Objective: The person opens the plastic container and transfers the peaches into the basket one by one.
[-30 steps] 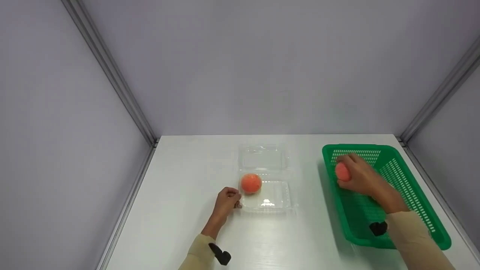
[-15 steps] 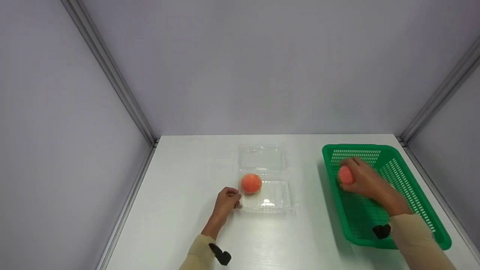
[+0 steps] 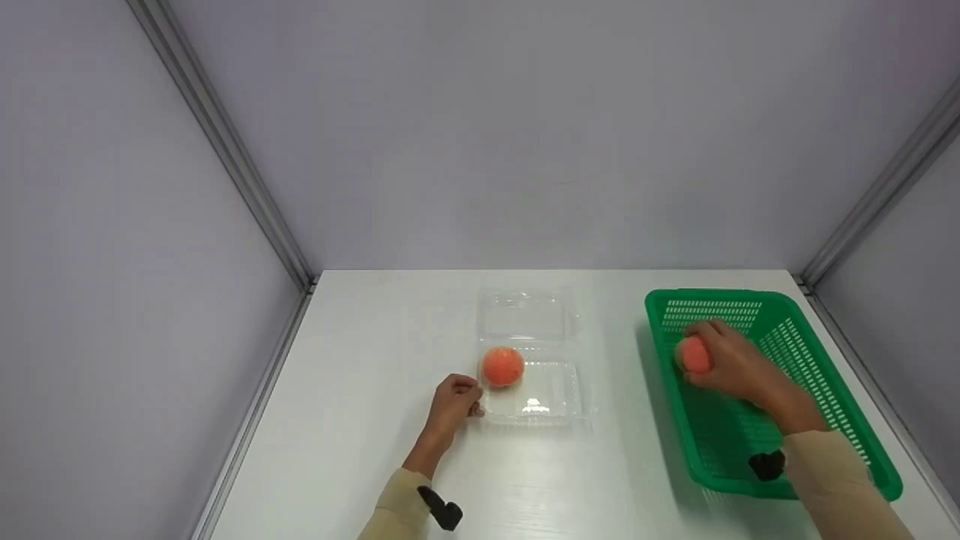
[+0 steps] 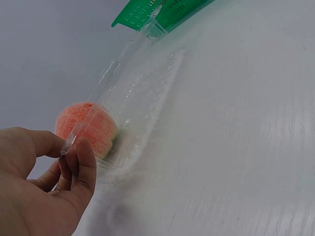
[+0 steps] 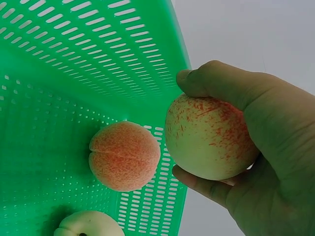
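Note:
My left hand (image 3: 454, 401) pinches the left rim of a clear plastic clamshell box (image 3: 556, 390) between thumb and fingers. The box lies with its lid folded back. In its near half, at the left, sits an orange-pink peach (image 3: 502, 367), also seen in the left wrist view behind the rim. Over the green basket (image 3: 681, 420), my right hand (image 3: 739, 367) grips a second peach (image 5: 211, 137), pale with red streaks, thumb on one side and fingers on the other. Inside the basket, the right wrist view shows a pink peach (image 5: 125, 156) and a pale one (image 5: 93, 223), partly cut off.
The box and the basket stand apart on a white table (image 3: 360, 360), the basket at the right. Grey panels (image 3: 480, 150) wall in the back and both sides. My right forearm hides part of the basket's inside in the head view.
My right hand, with the peach in it, has shifted slightly right and toward me over the basket. The left hand, the box and its peach stay in place.

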{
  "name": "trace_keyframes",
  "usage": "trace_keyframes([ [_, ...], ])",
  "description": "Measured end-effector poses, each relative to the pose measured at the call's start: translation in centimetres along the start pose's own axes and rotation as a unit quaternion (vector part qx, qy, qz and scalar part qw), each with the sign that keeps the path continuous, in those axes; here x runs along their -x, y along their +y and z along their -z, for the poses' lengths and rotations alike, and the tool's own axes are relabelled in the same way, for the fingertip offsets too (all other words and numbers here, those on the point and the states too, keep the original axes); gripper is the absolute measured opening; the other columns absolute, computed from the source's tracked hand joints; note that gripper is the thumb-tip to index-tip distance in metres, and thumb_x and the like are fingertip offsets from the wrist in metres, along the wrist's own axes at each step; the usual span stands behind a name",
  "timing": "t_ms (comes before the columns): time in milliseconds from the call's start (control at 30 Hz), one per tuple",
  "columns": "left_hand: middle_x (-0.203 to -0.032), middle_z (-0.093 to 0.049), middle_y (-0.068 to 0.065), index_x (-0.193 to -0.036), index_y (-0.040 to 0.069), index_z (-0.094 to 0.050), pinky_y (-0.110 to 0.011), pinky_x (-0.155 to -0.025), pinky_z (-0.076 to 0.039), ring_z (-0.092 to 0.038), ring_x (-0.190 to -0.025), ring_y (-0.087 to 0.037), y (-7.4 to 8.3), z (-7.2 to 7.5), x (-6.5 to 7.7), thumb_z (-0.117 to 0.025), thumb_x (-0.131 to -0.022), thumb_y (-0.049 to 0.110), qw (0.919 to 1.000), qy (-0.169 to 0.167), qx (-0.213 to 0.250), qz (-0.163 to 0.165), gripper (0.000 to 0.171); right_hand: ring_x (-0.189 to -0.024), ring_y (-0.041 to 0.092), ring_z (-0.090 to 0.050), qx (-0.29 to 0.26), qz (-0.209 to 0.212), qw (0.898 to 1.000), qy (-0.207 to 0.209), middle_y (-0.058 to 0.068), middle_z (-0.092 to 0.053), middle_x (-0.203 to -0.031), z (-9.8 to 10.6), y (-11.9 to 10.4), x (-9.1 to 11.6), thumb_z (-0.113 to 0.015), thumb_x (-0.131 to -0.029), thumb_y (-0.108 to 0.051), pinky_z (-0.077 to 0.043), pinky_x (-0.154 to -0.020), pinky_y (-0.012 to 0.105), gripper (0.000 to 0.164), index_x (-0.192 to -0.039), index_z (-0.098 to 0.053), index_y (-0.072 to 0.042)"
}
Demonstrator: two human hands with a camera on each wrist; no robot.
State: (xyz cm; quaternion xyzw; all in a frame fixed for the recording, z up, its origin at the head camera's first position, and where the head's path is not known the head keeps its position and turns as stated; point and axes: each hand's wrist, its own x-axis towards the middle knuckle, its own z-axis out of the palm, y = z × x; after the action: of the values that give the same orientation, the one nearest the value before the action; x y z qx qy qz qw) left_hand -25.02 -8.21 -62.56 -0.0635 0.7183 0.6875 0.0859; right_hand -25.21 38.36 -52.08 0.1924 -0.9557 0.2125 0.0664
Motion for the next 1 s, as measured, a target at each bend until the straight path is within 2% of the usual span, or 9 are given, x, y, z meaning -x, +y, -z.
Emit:
trace_keyframes([
  [433, -0.095, -0.064, -0.009, -0.117, -0.005, -0.060, -0.027, -0.069, -0.061, -0.060, -0.075, -0.013, -0.1, -0.1, -0.2, -0.063, -0.101, 0.005, 1.0000, 0.003, 0.001, 0.003, 0.020, -0.100, 0.033, -0.061, -0.010, -0.015, 1.000, -0.024, 0.023, -0.060, -0.122, -0.1, 0.5, 0.3, -0.091, -0.078, -0.012, -0.056, -0.076, 0.046, 0.061, -0.128, -0.059, 0.001],
  [667, -0.097, -0.066, -0.014, -0.117, -0.005, -0.060, -0.031, -0.071, -0.060, -0.061, -0.074, -0.013, 0.0, -0.1, -0.1, -0.064, -0.101, 0.007, 0.9999, 0.002, -0.013, -0.003, 0.021, -0.099, 0.031, -0.061, -0.012, -0.017, 0.999, -0.035, 0.022, -0.061, -0.122, -0.2, 0.5, 0.6, -0.087, -0.079, -0.013, -0.056, -0.075, 0.043, 0.060, -0.129, -0.058, 0.002],
  [1000, -0.093, -0.064, -0.009, -0.115, -0.003, -0.060, -0.030, -0.070, -0.061, -0.061, -0.074, -0.013, 0.1, -0.2, 0.0, -0.064, -0.101, 0.008, 0.9999, 0.004, -0.013, 0.002, 0.019, -0.102, 0.032, -0.062, -0.006, -0.026, 0.999, -0.047, 0.023, -0.061, -0.126, -0.4, 0.5, 1.1, -0.085, -0.081, -0.012, -0.057, -0.077, 0.045, 0.061, -0.132, -0.056, 0.002],
])
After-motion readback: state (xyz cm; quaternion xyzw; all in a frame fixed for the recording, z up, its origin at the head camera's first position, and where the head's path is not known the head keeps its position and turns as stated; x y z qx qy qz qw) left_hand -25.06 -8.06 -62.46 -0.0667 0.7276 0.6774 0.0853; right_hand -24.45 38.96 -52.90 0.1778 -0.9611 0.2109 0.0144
